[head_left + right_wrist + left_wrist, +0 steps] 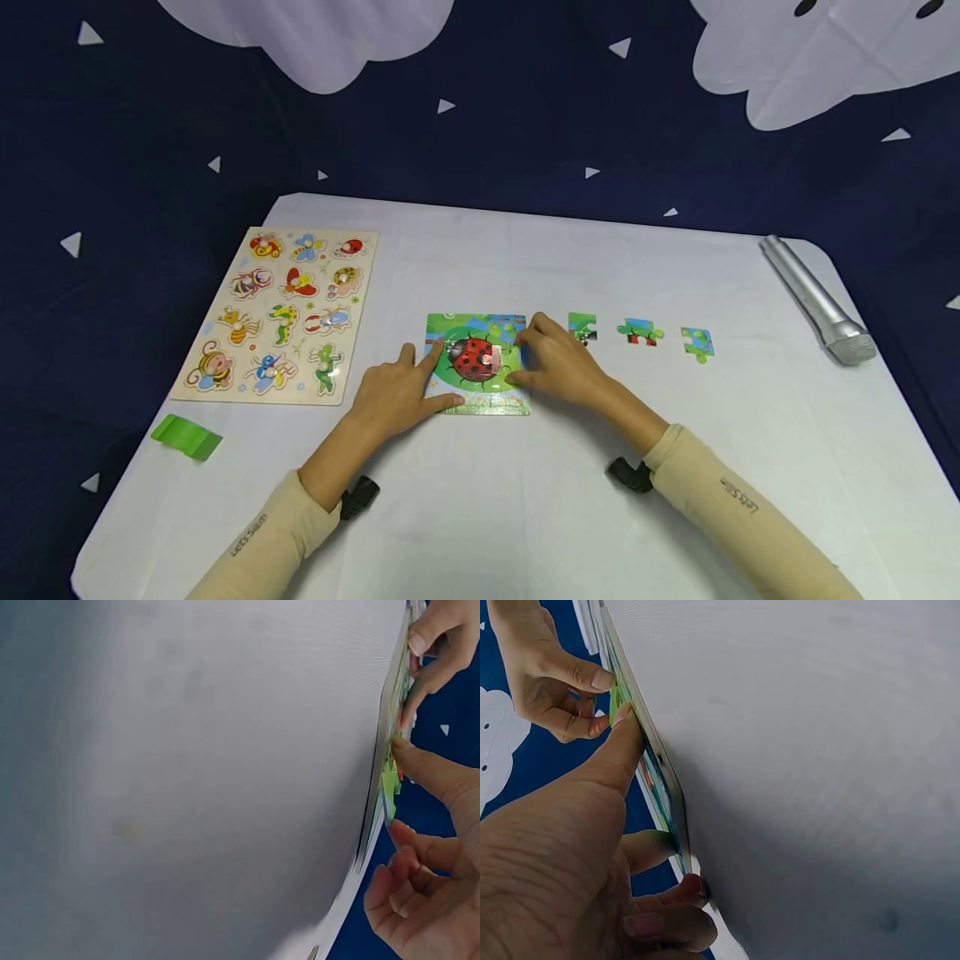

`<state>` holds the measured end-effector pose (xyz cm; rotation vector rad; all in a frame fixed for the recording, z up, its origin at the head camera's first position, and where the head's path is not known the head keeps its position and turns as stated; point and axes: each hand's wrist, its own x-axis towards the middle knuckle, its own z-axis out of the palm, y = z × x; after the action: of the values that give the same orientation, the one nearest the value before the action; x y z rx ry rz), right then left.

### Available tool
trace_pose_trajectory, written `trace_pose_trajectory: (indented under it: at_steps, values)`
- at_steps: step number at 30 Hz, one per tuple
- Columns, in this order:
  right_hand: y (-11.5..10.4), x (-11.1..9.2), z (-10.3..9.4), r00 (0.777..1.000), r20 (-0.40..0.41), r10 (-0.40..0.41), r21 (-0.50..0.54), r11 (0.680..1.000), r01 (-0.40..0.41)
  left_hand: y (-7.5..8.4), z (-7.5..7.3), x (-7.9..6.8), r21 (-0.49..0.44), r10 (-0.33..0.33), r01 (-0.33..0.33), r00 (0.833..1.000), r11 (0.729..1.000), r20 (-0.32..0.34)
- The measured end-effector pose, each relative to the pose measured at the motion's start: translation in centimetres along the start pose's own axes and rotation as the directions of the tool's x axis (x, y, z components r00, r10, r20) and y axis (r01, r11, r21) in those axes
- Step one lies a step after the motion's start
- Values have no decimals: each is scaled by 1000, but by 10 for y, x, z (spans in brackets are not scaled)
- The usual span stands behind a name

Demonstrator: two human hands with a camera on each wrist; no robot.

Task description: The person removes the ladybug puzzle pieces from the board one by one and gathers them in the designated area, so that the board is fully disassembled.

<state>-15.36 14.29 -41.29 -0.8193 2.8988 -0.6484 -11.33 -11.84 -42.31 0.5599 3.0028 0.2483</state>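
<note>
A square ladybug jigsaw puzzle (477,407) lies on the white table, its red ladybug mostly assembled. My left hand (390,396) rests on its left side, with the thumb at the front edge and the index finger near the upper left; the other fingers are bent beside the board in the left wrist view. My right hand (558,362) pinches a green puzzle piece (389,789) between thumb and index finger at the puzzle's right side. That piece is tilted up against the board in the right wrist view. Right of this hand lies a loose green-and-black puzzle piece (579,322).
Two further loose pieces (641,326) (699,340) lie to the right. A wooden insect peg board (296,312) sits at the left, with a folded green strip (187,437) in front of it. A silver microphone-shaped object (817,302) lies at the far right.
</note>
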Motion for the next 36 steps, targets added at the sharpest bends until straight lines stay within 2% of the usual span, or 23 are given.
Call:
trace_pose_trajectory:
  at_steps: [6,10,22,30,36]
  values:
    - [8,1,3,999,35,5,63,998,-7,-1,1,0,-6,4,-4,1000,1000,4]
    - [9,2,5,1000,30,1,77,997,-3,-2,2,0,-8,6,-6,1000,1000,0]
    - [-9,11,8,999,-35,7,-147,989,-12,-3,3,0,-22,19,-19,1000,1000,-25]
    - [-5,14,8,995,-39,-87,-145,986,80,-3,4,-2,-20,20,-20,999,1000,-33]
    - [-2,19,8,994,-37,-104,-135,986,99,-3,4,-2,-27,23,-24,999,999,-40]
